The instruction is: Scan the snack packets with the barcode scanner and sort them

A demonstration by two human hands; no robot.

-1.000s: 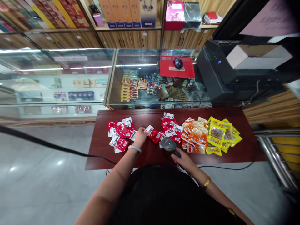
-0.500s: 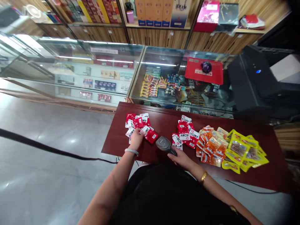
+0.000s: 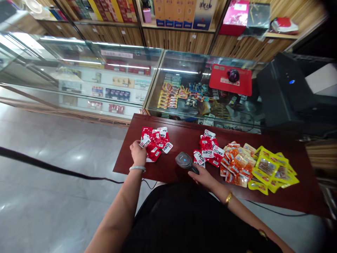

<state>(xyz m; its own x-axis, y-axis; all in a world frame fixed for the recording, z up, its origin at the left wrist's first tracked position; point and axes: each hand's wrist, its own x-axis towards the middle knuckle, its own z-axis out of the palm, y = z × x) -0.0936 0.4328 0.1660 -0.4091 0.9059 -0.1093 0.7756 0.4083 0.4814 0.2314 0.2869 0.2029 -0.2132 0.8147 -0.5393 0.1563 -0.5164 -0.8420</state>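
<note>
The left hand (image 3: 138, 153), grip unclear, rests on the left red pile (image 3: 156, 142), while the right hand (image 3: 204, 175) clamps the scanner (image 3: 185, 161), its long axis angled up-left toward that pile.

Labels on red packets (image 3: 155, 144) illegible

The person wears a black top (image 3: 189, 218), plain and matte. It fills the lower middle of the head view as one dark, rounded mass, too dark to show detail. Both arms are bare along their whole visible length. A smooth, pale greenish-white bangle (image 3: 137, 168) rings the left wrist, just behind the left grip (image 3: 138, 153). A narrower gold bracelet (image 3: 228, 199) sits on the right wrist, behind the right grip (image 3: 204, 177). Both grips are bare. A small gold glint (image 3: 260, 234) shows near the right elbow, too small to identify.
</note>
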